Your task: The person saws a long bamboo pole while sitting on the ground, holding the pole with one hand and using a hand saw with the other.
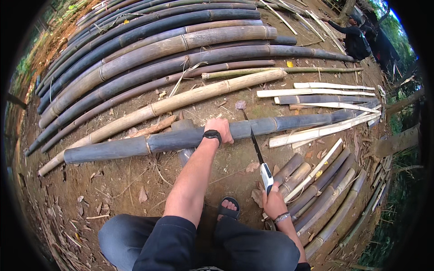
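Observation:
A thick dark bamboo pole [181, 138] lies crosswise in front of me, raised on a short log piece [186, 156]. My left hand [220, 130], with a black watch at its wrist, is wrapped over the top of this pole near its middle. Just right of it, the dark blade of a hand saw [258, 151] crosses the pole, its tip pointing away from me. My right hand [274, 204] is closed round the saw's white and black handle, low on the right. Whether the teeth have cut into the bamboo is too small to tell.
Many long bamboo poles [149, 49] lie side by side at the back. A paler pole [181, 103] rests just beyond mine. Split white strips [316, 132] are at the right, and shorter cut lengths [325, 194] lie beside my right hand. Another person [356, 39] crouches at the far right.

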A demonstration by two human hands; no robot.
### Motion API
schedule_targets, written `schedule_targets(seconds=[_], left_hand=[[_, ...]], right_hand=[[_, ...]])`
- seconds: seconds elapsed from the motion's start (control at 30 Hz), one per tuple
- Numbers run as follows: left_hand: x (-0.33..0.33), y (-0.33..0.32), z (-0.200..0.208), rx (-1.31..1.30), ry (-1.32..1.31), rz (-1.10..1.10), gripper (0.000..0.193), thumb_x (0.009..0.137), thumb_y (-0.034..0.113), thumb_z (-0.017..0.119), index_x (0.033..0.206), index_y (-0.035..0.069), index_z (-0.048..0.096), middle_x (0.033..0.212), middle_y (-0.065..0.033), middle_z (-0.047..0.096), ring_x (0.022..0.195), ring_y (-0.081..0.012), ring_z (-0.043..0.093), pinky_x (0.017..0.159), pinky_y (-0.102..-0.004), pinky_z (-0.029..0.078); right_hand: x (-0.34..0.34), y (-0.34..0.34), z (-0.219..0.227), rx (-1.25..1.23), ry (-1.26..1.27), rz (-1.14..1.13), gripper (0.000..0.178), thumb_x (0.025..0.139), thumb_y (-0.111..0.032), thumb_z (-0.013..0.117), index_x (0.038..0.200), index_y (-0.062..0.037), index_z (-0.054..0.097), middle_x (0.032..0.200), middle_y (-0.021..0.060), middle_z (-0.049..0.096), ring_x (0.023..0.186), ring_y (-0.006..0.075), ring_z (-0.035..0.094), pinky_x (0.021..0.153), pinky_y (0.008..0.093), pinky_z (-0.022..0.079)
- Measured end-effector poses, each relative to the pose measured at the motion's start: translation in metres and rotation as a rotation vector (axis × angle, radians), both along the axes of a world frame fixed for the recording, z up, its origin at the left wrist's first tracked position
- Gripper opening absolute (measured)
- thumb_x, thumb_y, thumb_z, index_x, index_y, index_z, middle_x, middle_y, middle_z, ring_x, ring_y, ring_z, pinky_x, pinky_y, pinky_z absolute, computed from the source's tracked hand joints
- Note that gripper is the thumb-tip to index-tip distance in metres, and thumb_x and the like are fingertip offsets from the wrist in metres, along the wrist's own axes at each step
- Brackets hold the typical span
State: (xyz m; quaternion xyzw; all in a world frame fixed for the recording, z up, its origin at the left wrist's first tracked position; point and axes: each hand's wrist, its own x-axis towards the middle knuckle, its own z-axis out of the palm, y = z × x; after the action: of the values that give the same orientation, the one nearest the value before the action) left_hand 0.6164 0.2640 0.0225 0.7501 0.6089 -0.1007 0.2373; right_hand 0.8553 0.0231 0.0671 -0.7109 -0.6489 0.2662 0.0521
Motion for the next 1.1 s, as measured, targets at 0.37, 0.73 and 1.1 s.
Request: schedule_targets(seconds=[0.37, 0.73, 1.1], left_hand=[[0.013, -0.001, 0.003, 0.006, -0.013, -0.036, 0.062, 0.063, 0.055, 0.080, 0.100, 0.005, 0.075, 0.107, -0.0167, 0.073, 0.098, -0.0291, 0.071, 0.084, -0.0390, 0.058], [-0.001, -0.011, 0.000, 0.020, -0.058, -0.009, 0.052, 0.064, 0.048, 0.081, 0.093, 0.005, 0.075, 0.100, -0.0168, 0.074, 0.090, -0.0300, 0.073, 0.080, -0.0386, 0.058], [0.002, -0.019, -0.026, 0.226, -0.088, 0.044, 0.045, 0.066, 0.031, 0.077, 0.098, 0.001, 0.067, 0.099, -0.0204, 0.072, 0.092, -0.0311, 0.072, 0.081, -0.0395, 0.058]], right_hand=[[-0.012, 0.063, -0.033, -0.007, -0.017, -0.043, 0.047, 0.096, -0.020, 0.054, 0.122, 0.0119, 0.031, 0.076, 0.0355, 0.063, 0.075, 0.0531, 0.063, 0.067, 0.0578, 0.052], [-0.033, 0.054, 0.008, -0.114, -0.052, -0.017, 0.043, 0.095, -0.017, 0.055, 0.119, 0.0103, 0.032, 0.082, 0.0375, 0.063, 0.081, 0.0532, 0.063, 0.071, 0.0589, 0.051], [0.000, 0.017, 0.018, -0.107, -0.090, 0.091, 0.051, 0.095, -0.019, 0.054, 0.124, 0.0164, 0.032, 0.079, 0.0372, 0.063, 0.077, 0.0527, 0.064, 0.070, 0.0573, 0.053]])
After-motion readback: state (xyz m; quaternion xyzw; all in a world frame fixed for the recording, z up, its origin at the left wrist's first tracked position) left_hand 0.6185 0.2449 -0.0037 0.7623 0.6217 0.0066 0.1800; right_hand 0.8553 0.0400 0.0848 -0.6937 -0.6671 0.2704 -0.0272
